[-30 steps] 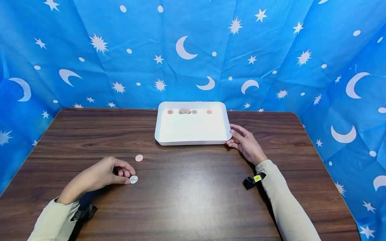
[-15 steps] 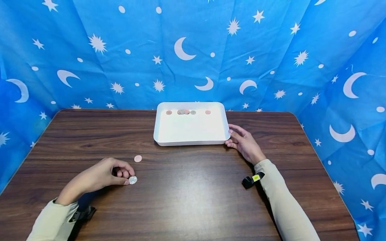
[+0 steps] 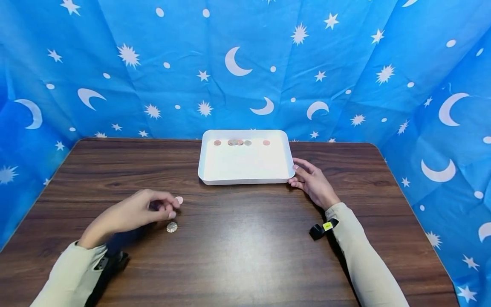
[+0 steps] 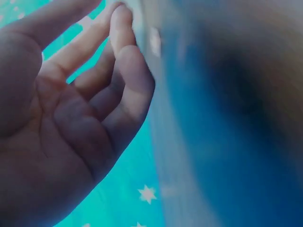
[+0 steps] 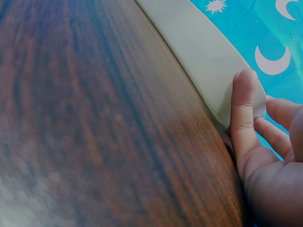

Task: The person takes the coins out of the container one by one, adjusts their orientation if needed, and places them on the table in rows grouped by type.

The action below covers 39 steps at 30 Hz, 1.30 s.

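My left hand point(image 3: 134, 213) hovers over the left part of the table, fingers bent loosely and the thumb apart from them. Its fingertips reach the edge of a copper-coloured coin point(image 3: 180, 199). Below the thumb a silver coin point(image 3: 171, 227) lies flat on the wood. No coin shows between the fingers of the left hand point(image 4: 85, 99) in the left wrist view. At the back of the table stands a shallow white tray point(image 3: 245, 181). My right hand point(image 3: 312, 183) holds its front right corner; in the right wrist view a finger point(image 5: 244, 101) lies against the tray wall point(image 5: 208, 61).
Several copper and silver coins point(image 3: 235, 142) lie in a row along the tray's far side, some overlapping. Behind the dark wooden table point(image 3: 245, 247) hangs a blue cloth point(image 3: 172, 51) with moons and stars. A black wrist camera point(image 3: 317, 231) sits under the right sleeve.
My left hand has come up off the silver coin and moved away from me, toward the copper coin. The silver coin stays on the table. The right hand keeps its place at the tray.
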Available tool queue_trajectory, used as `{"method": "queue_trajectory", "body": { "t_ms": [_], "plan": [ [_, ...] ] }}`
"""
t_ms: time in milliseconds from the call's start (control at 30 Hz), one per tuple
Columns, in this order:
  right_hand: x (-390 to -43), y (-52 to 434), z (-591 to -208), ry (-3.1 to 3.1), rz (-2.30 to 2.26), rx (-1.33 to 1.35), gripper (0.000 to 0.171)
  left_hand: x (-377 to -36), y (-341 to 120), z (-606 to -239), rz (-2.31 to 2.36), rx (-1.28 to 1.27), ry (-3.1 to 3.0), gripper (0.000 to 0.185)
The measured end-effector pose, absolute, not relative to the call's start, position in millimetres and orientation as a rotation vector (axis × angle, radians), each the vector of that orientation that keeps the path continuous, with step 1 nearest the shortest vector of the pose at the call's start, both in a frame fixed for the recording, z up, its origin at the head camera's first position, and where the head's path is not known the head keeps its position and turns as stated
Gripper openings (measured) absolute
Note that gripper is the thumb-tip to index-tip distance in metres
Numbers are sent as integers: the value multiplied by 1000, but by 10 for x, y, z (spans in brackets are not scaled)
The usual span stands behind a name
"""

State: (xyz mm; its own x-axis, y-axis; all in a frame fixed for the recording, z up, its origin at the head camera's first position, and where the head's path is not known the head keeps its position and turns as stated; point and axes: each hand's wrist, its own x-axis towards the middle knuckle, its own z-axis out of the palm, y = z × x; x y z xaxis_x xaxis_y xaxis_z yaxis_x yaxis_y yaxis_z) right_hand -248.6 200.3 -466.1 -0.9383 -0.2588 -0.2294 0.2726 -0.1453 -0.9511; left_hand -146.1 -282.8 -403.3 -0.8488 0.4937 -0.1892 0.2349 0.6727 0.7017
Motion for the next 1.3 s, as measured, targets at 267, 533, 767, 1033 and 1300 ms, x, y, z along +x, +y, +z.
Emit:
{"method": "queue_trajectory", "body": {
  "t_ms": [267, 533, 767, 1033, 1300],
  "plan": [
    [-2474, 2005, -4696, 1794, -2151, 8, 51, -1861, -2347, -3759, 1121, 430, 2697, 27],
    [-2470, 2017, -4695, 1782, -2164, -8, 51, -2493, -1859, -3772, 1337, 124, 2673, 36],
    [-2459, 2003, -4680, 1775, -2163, -18, 50, -2884, -1575, -3919, 1453, -89, 2566, 33],
    [-2476, 2010, -4675, 1786, -2153, -3, 50, -3189, -1347, -4097, 1416, -255, 2627, 20],
    [-2477, 2022, -4673, 1783, -2156, -14, 50, -3264, -1259, -4350, 1269, -93, 2785, 28]
  ]
}}
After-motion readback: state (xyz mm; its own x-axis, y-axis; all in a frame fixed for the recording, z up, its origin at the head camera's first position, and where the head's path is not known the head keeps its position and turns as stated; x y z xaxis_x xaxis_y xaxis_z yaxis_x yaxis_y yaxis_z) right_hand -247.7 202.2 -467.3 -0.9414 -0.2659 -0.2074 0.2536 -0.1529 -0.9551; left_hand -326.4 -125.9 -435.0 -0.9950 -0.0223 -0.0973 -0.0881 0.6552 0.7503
